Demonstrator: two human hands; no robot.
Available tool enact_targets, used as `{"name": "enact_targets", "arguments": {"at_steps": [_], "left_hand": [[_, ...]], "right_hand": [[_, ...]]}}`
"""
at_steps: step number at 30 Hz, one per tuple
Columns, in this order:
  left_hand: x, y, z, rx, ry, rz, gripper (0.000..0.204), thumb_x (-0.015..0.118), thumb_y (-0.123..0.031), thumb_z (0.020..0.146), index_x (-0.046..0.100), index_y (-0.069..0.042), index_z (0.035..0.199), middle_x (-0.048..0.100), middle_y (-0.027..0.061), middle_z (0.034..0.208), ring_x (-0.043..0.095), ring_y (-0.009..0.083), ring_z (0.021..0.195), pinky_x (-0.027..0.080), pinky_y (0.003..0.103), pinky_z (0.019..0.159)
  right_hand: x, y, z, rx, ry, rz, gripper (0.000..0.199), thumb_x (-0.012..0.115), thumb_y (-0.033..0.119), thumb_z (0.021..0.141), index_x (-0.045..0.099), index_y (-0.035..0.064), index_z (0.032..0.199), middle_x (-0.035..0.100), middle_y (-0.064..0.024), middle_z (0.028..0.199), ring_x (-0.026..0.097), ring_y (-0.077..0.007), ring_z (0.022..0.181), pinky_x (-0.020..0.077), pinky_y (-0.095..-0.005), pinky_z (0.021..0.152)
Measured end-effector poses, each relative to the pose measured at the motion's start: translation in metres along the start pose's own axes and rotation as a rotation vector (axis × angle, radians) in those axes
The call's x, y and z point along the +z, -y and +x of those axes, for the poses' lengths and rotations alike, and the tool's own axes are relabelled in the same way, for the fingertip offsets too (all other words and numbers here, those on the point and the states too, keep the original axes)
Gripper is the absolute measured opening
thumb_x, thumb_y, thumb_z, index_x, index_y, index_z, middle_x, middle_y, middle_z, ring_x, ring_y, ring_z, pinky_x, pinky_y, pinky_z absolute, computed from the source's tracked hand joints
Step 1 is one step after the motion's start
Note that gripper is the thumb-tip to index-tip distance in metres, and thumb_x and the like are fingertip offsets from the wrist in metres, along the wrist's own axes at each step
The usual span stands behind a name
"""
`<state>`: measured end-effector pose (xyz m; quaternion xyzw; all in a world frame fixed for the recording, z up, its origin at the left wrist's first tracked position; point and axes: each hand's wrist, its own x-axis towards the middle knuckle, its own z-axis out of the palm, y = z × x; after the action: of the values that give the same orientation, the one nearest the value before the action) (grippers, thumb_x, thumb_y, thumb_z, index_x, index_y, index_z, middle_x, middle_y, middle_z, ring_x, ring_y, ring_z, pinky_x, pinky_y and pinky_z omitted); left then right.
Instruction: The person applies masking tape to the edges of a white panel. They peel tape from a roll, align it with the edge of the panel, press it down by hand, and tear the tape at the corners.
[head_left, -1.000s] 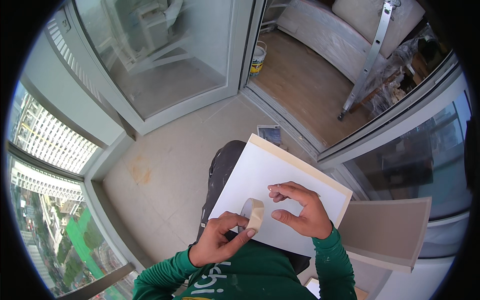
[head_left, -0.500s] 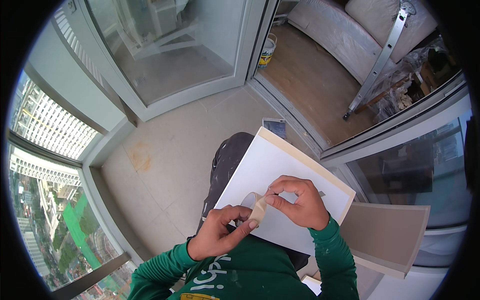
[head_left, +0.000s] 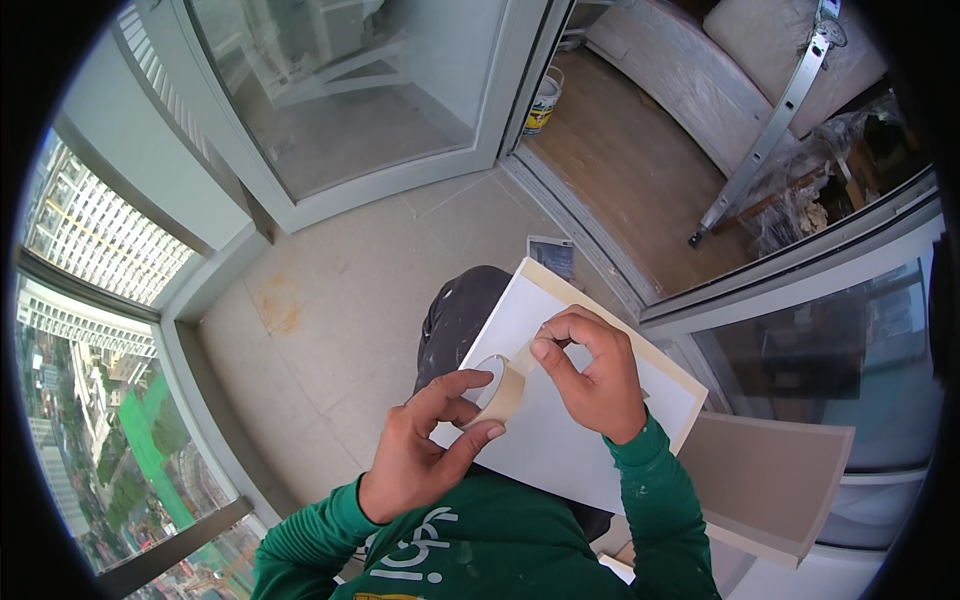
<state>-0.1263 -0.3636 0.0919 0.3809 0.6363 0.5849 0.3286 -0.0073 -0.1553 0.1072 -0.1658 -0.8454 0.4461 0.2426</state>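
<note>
My left hand (head_left: 432, 428) is closed round a roll of masking tape (head_left: 502, 397), fingers through its core and thumb on the outside. A short strip runs from the roll up to my right hand (head_left: 592, 372), where thumb and forefinger pinch its free end. Both hands are above a white panel (head_left: 565, 450) lying across my lap. Beige tape (head_left: 628, 335) lines the panel's far edge and part of its right edge.
A second panel (head_left: 765, 470), greyish brown, sits to the right. Beyond the sliding-door track (head_left: 575, 225) are a paint bucket (head_left: 543, 103), a metal ladder (head_left: 770, 130) and a plastic-covered sofa (head_left: 675, 75). Windows (head_left: 100, 380) run along the left. A flat packet (head_left: 551, 256) lies on the tiled floor.
My right hand has moved up and slightly away from the roll, pulling out a longer strip of tape. The roll has turned in my left hand, which has shifted slightly left.
</note>
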Motion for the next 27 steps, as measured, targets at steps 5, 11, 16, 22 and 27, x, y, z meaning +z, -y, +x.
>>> {"name": "enact_targets", "arguments": {"at_steps": [5, 11, 16, 22, 27], "left_hand": [[0.003, -0.008, 0.001, -0.043, -0.122, 0.02, 0.033, 0.081, -0.006, 0.095, 0.064, 0.001, 0.122, 0.076, 0.0105, 0.079, 0.071, 0.012, 0.074, 0.055, 0.028, 0.072], [-0.008, -0.007, -0.01, -0.044, -0.1, 0.036, 0.025, 0.079, -0.005, 0.096, 0.064, 0.001, 0.115, 0.077, 0.0094, 0.083, 0.075, 0.0136, 0.076, 0.056, 0.027, 0.075], [-0.016, -0.005, -0.026, -0.032, -0.055, -0.005, 0.015, 0.075, -0.002, 0.098, 0.064, 0.001, 0.107, 0.077, 0.0104, 0.083, 0.078, 0.0161, 0.08, 0.057, 0.027, 0.075], [-0.032, -0.004, -0.054, -0.113, -0.015, -0.043, 0.015, 0.077, -0.001, 0.096, 0.066, 0.002, 0.106, 0.076, 0.0098, 0.083, 0.077, 0.0167, 0.078, 0.058, 0.027, 0.074], [-0.044, 0.002, -0.072, -0.25, 0.042, -0.063, 0.019, 0.079, -0.003, 0.096, 0.068, 0.002, 0.11, 0.077, 0.0092, 0.084, 0.075, 0.0121, 0.077, 0.055, 0.025, 0.071]], "right_hand": [[0.006, -0.004, 0.011, 0.048, -0.024, 0.002, 0.011, 0.074, 0.007, 0.096, 0.069, -0.0032, 0.094, 0.07, -0.0117, 0.089, 0.067, -0.021, 0.08, 0.0529, -0.0326, 0.076], [-0.001, -0.011, 0.023, 0.107, -0.084, -0.026, 0.013, 0.075, 0.01, 0.096, 0.071, -0.0026, 0.094, 0.072, -0.0107, 0.091, 0.069, -0.0211, 0.079, 0.0554, -0.0327, 0.076], [-0.016, -0.047, 0.036, 0.186, -0.157, -0.059, 0.015, 0.076, 0.012, 0.096, 0.073, -0.0024, 0.093, 0.073, -0.0098, 0.088, 0.069, -0.0191, 0.076, 0.0561, -0.032, 0.075], [-0.012, -0.071, 0.057, 0.266, -0.159, -0.159, 0.015, 0.076, 0.012, 0.094, 0.074, -0.0025, 0.092, 0.073, -0.0098, 0.085, 0.069, -0.0188, 0.071, 0.0545, -0.033, 0.068], [0.007, -0.069, 0.061, 0.208, -0.124, -0.29, 0.012, 0.077, 0.01, 0.091, 0.075, -0.001, 0.09, 0.072, -0.0128, 0.087, 0.071, -0.0265, 0.072, 0.055, -0.0371, 0.068]]}}
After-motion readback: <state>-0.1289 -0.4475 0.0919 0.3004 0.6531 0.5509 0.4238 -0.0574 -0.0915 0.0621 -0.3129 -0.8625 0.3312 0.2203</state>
